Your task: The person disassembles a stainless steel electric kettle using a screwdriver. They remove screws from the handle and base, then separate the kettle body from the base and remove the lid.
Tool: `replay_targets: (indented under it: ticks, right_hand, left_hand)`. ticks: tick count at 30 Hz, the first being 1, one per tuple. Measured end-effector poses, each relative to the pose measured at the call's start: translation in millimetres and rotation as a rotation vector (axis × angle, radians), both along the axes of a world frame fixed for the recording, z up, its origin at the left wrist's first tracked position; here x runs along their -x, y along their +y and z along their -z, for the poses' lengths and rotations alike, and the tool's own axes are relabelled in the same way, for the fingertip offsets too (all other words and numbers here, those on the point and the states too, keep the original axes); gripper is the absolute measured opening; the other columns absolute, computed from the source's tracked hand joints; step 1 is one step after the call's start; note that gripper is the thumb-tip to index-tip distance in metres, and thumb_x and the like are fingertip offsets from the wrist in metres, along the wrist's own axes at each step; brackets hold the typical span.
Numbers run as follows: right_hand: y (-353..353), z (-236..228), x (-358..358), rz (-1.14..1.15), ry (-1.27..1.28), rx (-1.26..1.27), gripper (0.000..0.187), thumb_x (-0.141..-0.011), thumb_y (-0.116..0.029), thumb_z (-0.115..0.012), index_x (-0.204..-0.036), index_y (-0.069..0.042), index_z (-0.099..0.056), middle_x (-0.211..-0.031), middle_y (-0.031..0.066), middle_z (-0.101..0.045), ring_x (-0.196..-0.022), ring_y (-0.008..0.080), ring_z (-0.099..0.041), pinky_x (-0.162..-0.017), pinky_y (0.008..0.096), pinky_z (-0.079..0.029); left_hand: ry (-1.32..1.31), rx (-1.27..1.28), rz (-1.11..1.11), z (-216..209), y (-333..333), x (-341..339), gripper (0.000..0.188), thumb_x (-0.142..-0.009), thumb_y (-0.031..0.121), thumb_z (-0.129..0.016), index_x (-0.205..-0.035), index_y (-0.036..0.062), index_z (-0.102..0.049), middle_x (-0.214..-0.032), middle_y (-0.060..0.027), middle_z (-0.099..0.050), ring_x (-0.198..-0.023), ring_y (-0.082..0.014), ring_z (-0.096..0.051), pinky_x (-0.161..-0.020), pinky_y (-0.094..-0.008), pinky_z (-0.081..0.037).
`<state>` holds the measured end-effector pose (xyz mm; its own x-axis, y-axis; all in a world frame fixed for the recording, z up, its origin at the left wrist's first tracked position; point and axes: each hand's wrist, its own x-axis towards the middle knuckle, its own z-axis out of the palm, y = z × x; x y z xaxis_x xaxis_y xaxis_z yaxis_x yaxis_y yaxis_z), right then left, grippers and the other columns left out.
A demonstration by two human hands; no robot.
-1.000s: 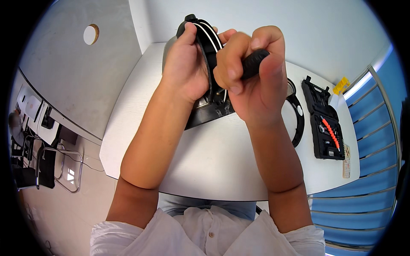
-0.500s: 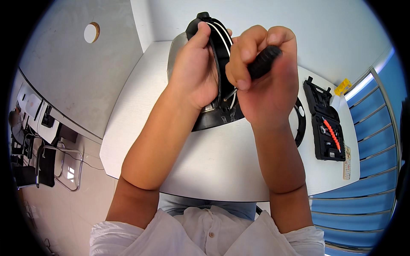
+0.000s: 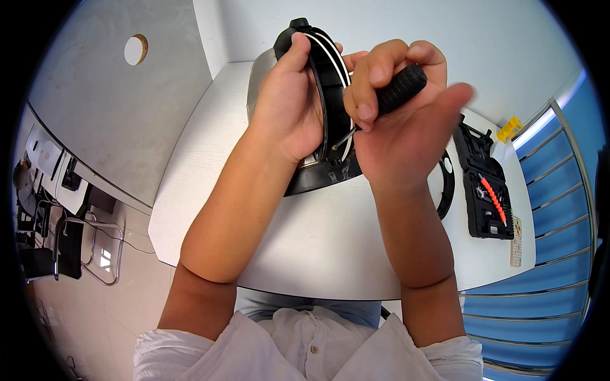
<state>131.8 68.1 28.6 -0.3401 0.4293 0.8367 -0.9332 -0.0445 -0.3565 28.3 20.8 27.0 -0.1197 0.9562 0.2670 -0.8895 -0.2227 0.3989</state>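
My left hand (image 3: 293, 105) is closed around an appliance that looks like a kettle, its silver-grey body (image 3: 260, 79) on the far side. Its black curved casing (image 3: 328, 79) stands opened, tilted on the table, with two white wires running along the inside. In my right hand (image 3: 400, 127) is a screwdriver (image 3: 403, 89) with a black ribbed handle, held by bent fingers while the thumb sticks out to the right. The thin shaft slants down-left to the casing's lower end. Whether its tip sits in a screw is too small to tell.
On the white table (image 3: 318, 247), a black curved part (image 3: 447, 184) lies partly behind my right forearm. Farther right are an open black tool case (image 3: 488, 184) with a red-orange flexible shaft (image 3: 492, 198), and a yellow package (image 3: 509, 129). A metal railing (image 3: 559, 222) borders the right side.
My right thumb has swung outward, off the screwdriver handle, and the handle has shifted slightly right. My left hand and the appliance have hardly moved.
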Motion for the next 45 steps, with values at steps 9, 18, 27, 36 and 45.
replay_targets:
  ticks: [9, 18, 27, 36, 45]
  right_hand:
    - [-4.5, -2.9, 0.6, 0.226, -0.125, -0.079, 0.034, -0.098, -0.031, -0.039, -0.11, 0.0, -0.046, -0.075, 0.0114, -0.056, -0.056, 0.013, -0.047, -0.055, 0.025, -0.041]
    - [3.0, 3.8, 1.7, 0.079, 0.046, -0.094, 0.028, -0.096, -0.03, -0.044, -0.101, -0.002, -0.044, -0.081, 0.0118, -0.053, -0.057, 0.0135, -0.049, -0.051, 0.0257, -0.041]
    - [-2.8, -2.7, -0.8, 0.176, -0.107, -0.125, 0.03, -0.098, -0.029, -0.04, -0.107, -0.001, -0.046, -0.077, 0.0111, -0.056, -0.059, 0.0129, -0.049, -0.053, 0.025, -0.041]
    - [3.1, 1.9, 0.8, 0.178, 0.005, -0.118, 0.025, -0.096, -0.029, -0.044, -0.101, -0.004, -0.041, -0.083, 0.0111, -0.054, -0.057, 0.0123, -0.049, -0.05, 0.025, -0.04]
    - [-1.4, 0.5, -6.3, 0.208, -0.127, -0.131, 0.037, -0.099, -0.037, -0.03, -0.116, -0.005, -0.039, -0.072, 0.0131, -0.055, -0.055, 0.0164, -0.046, -0.085, 0.0351, -0.042]
  left_hand:
    - [-0.025, -0.347, 0.33, 16.3, 7.7, 17.9, 0.05, -0.098, 0.044, -0.022, -0.102, -0.0003, -0.045, -0.103, -0.0217, -0.057, -0.092, -0.0282, -0.059, -0.081, -0.0377, -0.052]
    - [0.024, -0.122, 0.102, 8.3, 3.0, 9.9, 0.051, -0.098, 0.044, -0.022, -0.104, -0.0005, -0.045, -0.108, -0.0221, -0.054, -0.093, -0.0304, -0.059, -0.082, -0.0406, -0.052]
    - [-0.034, -0.254, 0.291, 14.9, 6.0, 21.8, 0.048, -0.098, 0.043, -0.023, -0.098, 0.0015, -0.047, -0.107, -0.0211, -0.055, -0.09, -0.0293, -0.059, -0.077, -0.0411, -0.053]
    - [0.087, 0.02, -0.08, 2.6, 4.3, 4.6, 0.046, -0.098, 0.043, -0.024, -0.096, 0.0026, -0.047, -0.107, -0.0217, -0.056, -0.094, -0.0291, -0.058, -0.083, -0.0412, -0.051]
    - [0.02, -0.153, 0.155, 8.6, 2.1, 14.6, 0.047, -0.098, 0.043, -0.026, -0.096, 0.0015, -0.047, -0.101, -0.0203, -0.059, -0.094, -0.0282, -0.058, -0.085, -0.0394, -0.049]
